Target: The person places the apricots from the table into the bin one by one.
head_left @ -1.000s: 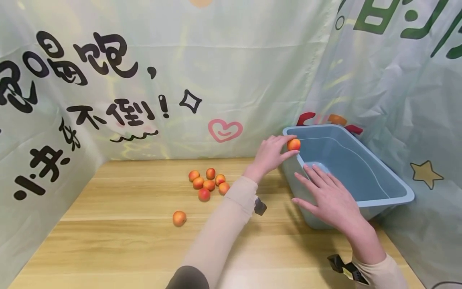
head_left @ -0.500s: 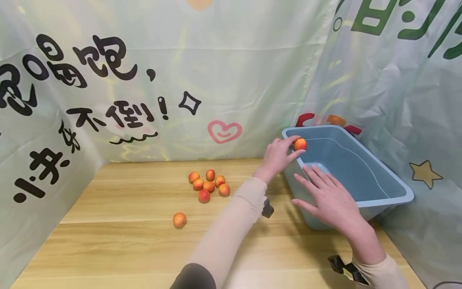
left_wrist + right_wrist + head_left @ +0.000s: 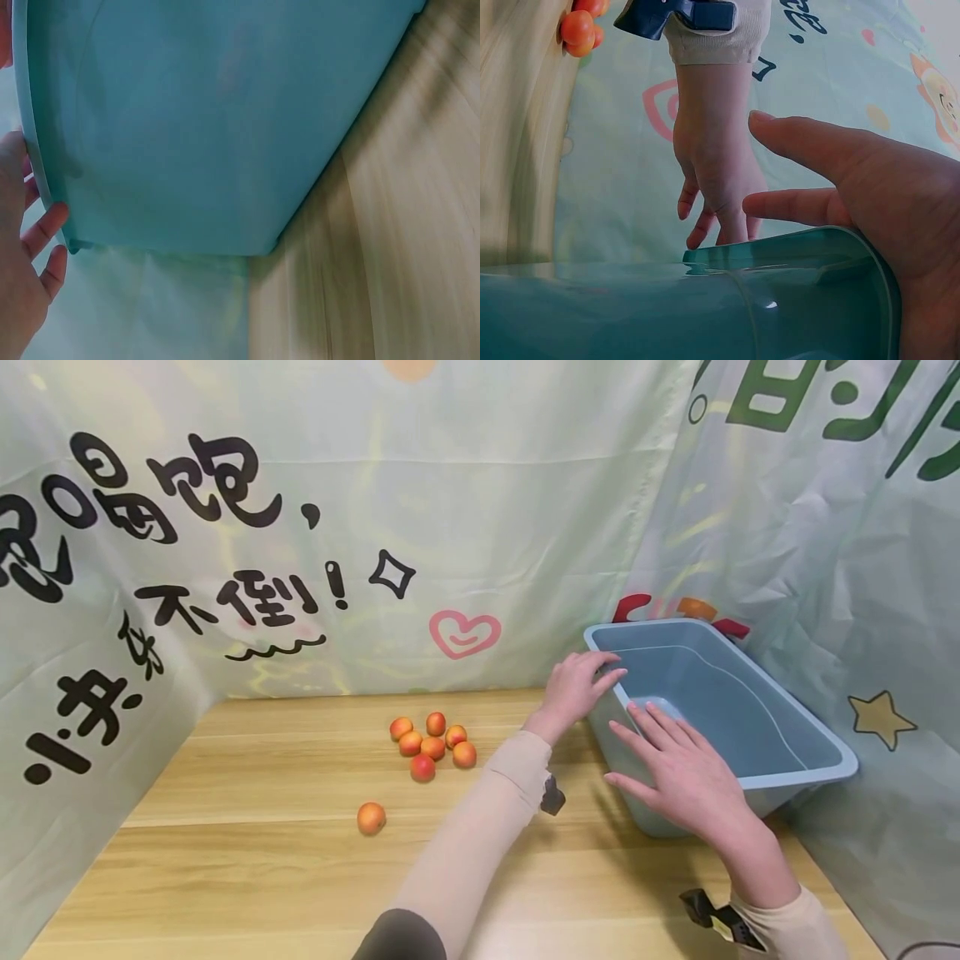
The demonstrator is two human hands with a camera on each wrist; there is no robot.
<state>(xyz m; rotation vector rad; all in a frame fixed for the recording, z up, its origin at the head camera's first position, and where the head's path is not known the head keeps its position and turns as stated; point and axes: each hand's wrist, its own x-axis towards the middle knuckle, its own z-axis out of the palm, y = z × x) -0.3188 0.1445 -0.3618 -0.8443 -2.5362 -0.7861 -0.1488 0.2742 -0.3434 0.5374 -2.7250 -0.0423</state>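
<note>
Pale green printed cloth (image 3: 480,510) hangs behind and beside a light wood-grained table (image 3: 225,868), showing large black characters, a pink heart (image 3: 465,635) and, at the right, a gold star (image 3: 882,720). Small round fruits (image 3: 432,747), smooth-skinned and coloured from yellow-orange to deep red, lie on the table left of centre. Seven sit in a loose cluster, some touching; the reddest is at its near edge. One orange fruit (image 3: 371,818) lies alone, nearer the person. On the right stands a deep blue plastic tub (image 3: 738,718) with a broad rolled rim and a thin pale line along its inner wall.

Two hands in beige sleeves reach forward at the tub. The left hand (image 3: 573,685) is at the far part of its left rim, fingers slightly bent, with thumb and forefinger parted over the edge. The right hand (image 3: 686,768) is nearer the person, palm down, fingers and thumb spread, the fingertips above the same rim. Whether either hand touches the tub is hard to tell. The fruits on the table lie to the left of both hands, well apart from the fingers.
</note>
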